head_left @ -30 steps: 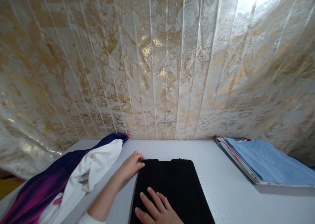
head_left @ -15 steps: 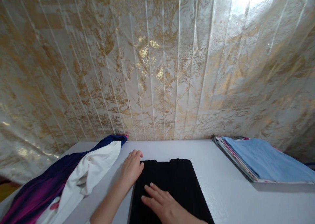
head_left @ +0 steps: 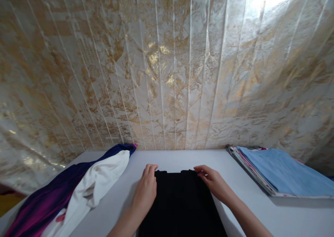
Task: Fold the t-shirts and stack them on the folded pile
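A black folded garment (head_left: 182, 202) lies flat in front of me, its far edge showing a shallow notch in the middle. My left hand (head_left: 147, 186) is at its far left corner, fingers curled together over the edge. At the far right corner, the thumb and fingers of my right hand (head_left: 212, 181) pinch the cloth. The near end of the garment runs out of the picture.
The garment rests on a white table (head_left: 250, 209). To the left lie a white garment (head_left: 96, 181) and a purple and navy garment (head_left: 49, 191), loosely heaped. A folded stack topped with light blue cloth (head_left: 284, 171) sits at the right. Behind hangs a shiny gold-patterned sheet (head_left: 167, 73).
My right hand has lifted from the middle of the black garment and moved to its far right corner. My left hand stays at the far left corner, its fingers now more curled.
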### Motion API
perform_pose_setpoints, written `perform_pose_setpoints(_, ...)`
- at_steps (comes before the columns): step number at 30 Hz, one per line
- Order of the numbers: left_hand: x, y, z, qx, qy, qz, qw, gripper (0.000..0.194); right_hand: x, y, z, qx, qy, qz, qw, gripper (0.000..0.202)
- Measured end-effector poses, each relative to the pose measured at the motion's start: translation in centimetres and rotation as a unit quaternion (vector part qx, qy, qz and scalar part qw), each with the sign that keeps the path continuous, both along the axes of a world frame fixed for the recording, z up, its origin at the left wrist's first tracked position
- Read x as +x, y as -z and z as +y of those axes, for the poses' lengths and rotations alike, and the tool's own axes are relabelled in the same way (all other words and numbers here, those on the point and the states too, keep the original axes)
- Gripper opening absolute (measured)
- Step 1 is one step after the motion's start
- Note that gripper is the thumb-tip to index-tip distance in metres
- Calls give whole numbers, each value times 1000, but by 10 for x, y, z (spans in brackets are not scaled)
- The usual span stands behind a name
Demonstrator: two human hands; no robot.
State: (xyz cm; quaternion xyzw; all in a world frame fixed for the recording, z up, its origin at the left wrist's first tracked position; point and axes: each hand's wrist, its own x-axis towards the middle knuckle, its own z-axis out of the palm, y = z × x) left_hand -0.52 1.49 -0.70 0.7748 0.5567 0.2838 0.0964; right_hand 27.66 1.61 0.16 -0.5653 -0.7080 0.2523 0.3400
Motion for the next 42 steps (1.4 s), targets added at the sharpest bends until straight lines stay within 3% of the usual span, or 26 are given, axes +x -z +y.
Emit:
perform_pose_setpoints(9, -23, 5, 9, -42, -62, 21, 997, 23, -47, -17, -10, 23, -79, -48, 995, 32)
perform_pose_setpoints(12, -24, 5, 12, -67, -69, 19, 995, 21, -76, -27, 3, 39, -127, -101, 986, 37)
perform_pose_setpoints(15, -25, 6, 14, -89, -68, 13, 994, 19, -107, -34, 23, 37, -131, -129, 982, 40)
perform_pose_setpoints(19, -27, 6, 17, -116, -62, -1, 991, 21, -134, -30, 41, 17, -126, -126, 984, 30)
perform_pose_setpoints(24, -27, 2, 17, -140, -48, -29, 988, 30, -133, -13, 41, 4, -129, -100, 987, 12)
perform_pose_setpoints(29, -25, -5, 15, -153, -37, -56, 986, 23, -125, -5, 42, 17, -136, -44, 990, 31)
perform_pose_setpoints(36, -24, -12, 14, -148, 0, -64, 987, 20, -128, -2, 49, 44, -117, 6, 992, 25)
perform_pose_setpoints(42, -23, -23, 11, -134, 22, -78, 988, 12, -126, -9, 45, 7, -172, 17, 985, 25)
